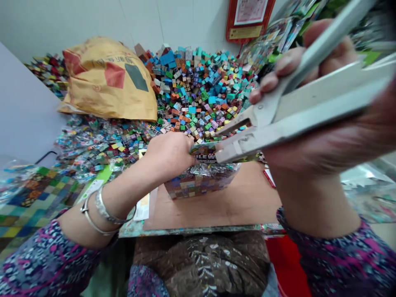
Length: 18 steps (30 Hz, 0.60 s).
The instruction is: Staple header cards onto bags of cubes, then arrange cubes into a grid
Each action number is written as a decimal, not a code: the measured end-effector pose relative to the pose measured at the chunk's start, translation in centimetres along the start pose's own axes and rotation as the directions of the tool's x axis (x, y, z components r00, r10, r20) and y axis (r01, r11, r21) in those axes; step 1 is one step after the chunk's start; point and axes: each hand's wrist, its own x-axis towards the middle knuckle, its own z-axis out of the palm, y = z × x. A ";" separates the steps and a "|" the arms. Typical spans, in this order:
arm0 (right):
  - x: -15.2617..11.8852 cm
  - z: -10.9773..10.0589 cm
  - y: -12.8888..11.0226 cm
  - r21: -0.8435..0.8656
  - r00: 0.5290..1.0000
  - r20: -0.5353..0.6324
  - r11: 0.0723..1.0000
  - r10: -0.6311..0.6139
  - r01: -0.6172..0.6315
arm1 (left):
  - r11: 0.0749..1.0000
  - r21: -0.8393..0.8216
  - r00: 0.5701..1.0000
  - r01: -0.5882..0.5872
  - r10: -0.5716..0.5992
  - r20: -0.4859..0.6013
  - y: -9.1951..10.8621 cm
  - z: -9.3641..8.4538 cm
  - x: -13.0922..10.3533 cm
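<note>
My right hand (324, 119) is wrapped round the handles of a grey metal plier stapler (269, 119), which reaches down to the left. At its tip, the stapler's jaws meet a printed header card (206, 157) with pale lettering, partly hidden behind them. My left hand (170, 154) is closed on the card's left end, the fingertips out of sight. Below the card hangs or stands a clear plastic bag (221, 170) around a block of small multicoloured cubes (201, 185), above a brown board. Whether the block rests on the board I cannot tell.
A large heap of loose coloured cubes (201, 86) lies against the wall. On its left sits a yellow sack (108, 82), with bagged cubes (83, 140) before it. The brown board (210, 214) covers the near table edge. A red plaque (250, 20) hangs on the wall.
</note>
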 end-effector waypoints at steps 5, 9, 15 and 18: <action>0.2 1.1 3.0 -0.082 0.976 0.120 0.982 0.181 -0.171 | 1.000 0.012 1.000 0.009 -0.009 -0.010 -0.1 0.3 0.0; -0.1 0.9 4.2 -0.205 0.945 0.110 0.937 0.309 -0.282 | 1.000 0.025 0.999 -0.010 0.011 -0.031 0.0 0.6 0.0; 0.2 0.7 5.8 -0.276 0.957 0.157 0.941 0.246 -0.196 | 0.997 0.066 0.999 -0.031 0.033 -0.031 -0.1 0.7 0.1; 0.5 0.8 6.2 -0.298 0.967 0.161 0.944 0.198 -0.144 | 0.996 0.084 0.998 -0.036 0.040 -0.039 -0.2 0.9 0.1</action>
